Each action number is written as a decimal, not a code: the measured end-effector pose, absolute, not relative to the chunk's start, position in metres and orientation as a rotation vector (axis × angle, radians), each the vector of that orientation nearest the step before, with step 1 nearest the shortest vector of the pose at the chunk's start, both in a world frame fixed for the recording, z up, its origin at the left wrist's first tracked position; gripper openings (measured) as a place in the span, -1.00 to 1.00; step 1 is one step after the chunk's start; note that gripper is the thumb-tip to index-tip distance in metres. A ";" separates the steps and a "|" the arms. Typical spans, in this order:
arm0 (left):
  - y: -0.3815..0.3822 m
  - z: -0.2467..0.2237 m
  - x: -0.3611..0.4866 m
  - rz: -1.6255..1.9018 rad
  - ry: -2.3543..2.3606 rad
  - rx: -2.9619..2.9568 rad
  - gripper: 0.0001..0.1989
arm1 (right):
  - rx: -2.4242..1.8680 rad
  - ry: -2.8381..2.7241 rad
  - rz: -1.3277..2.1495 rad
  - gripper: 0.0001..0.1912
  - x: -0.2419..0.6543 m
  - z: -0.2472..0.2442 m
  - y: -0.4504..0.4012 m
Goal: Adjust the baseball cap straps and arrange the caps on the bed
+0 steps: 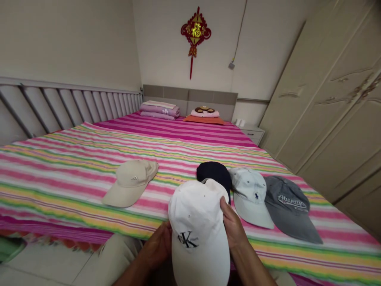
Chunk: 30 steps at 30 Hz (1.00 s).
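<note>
A white baseball cap [199, 222] with a dark "CK" mark is held up between both hands, its brim toward me. My left hand [160, 244] grips its left edge, the fingers partly hidden behind it. On the opposite edge, my right hand [233, 222] is closed with the thumb on the outside. Just behind lies a dark navy cap [214, 171], partly covered by the white one. To its right are a pale blue cap [251, 194] with a small embroidered logo and a grey cap [288, 206] with white lettering. A beige cap [132, 180] rests apart on the left.
The caps lie on a bed with a striped sheet [98, 153]. Folded purple bedding [160, 110] and a pink folded pile [205, 113] sit by the headboard [169, 93]. A white railing [59, 93] runs along the left; a wardrobe [333, 107] stands right.
</note>
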<state>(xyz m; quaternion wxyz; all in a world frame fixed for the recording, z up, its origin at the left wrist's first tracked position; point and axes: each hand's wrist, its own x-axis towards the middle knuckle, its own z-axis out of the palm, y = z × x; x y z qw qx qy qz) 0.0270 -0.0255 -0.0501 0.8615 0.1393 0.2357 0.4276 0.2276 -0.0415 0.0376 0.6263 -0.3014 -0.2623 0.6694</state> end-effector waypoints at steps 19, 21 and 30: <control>-0.005 0.011 0.018 0.899 0.434 0.529 -0.75 | -0.672 -0.646 1.598 -0.43 0.256 0.032 -0.068; -0.004 0.013 0.018 0.901 0.402 0.527 -0.71 | -0.683 -0.642 1.597 -0.41 0.257 0.029 -0.071; 0.002 0.034 0.030 0.780 0.338 0.634 -0.70 | -0.719 -0.607 1.646 -0.44 0.262 0.016 -0.081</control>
